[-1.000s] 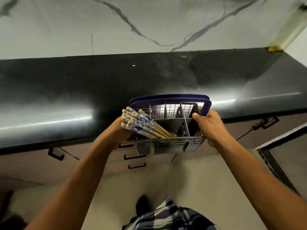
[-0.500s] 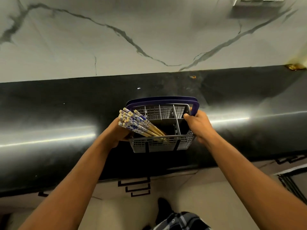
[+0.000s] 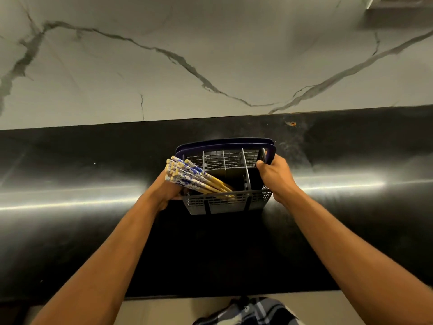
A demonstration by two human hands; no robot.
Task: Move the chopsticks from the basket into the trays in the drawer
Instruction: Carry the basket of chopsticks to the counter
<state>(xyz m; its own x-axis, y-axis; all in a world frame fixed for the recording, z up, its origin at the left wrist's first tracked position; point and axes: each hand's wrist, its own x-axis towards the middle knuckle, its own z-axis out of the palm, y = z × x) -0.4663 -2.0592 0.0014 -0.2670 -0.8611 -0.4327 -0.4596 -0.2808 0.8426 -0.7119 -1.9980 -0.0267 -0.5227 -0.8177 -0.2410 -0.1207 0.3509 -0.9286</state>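
Wooden chopsticks (image 3: 194,178), a bundle, pale bamboo-coloured shafts with white-and-blue patterned upper ends. Long axis runs diagonal: patterned butt ends point up-left and stick out over the basket's left rim, thin tips angle down-right into the left compartment. They fan slightly at the top ends.

Basket (image 3: 225,202) is a grey plastic cutlery caddy, boxy, perforated grid walls, thin upright dividers splitting it into compartments; other compartments look empty, dark inside. Dark blue flat handle (image 3: 269,152) loops around the far rim.

Left hand (image 3: 169,192) is at the basket's left wall, under the chopstick ends, fingers curled against the side; grip mostly hidden behind the bundle, so it probably clasps the wall, cannot tell for sure. Right hand (image 3: 275,175) is wrapped around the right wall and rim near the handle's corner, thumb over the top edge.

Basket sits over the black countertop (image 3: 93,184), glossy stone with streaked light reflections. Behind it a white marble-look backsplash (image 3: 210,55) with grey veins. Plaid fabric (image 3: 253,313) at bottom edge.

Versus a second ago: basket was out past the counter's front edge, above drawer fronts; now it's further in, over the countertop, same two-handed hold, chopsticks lean unchanged.
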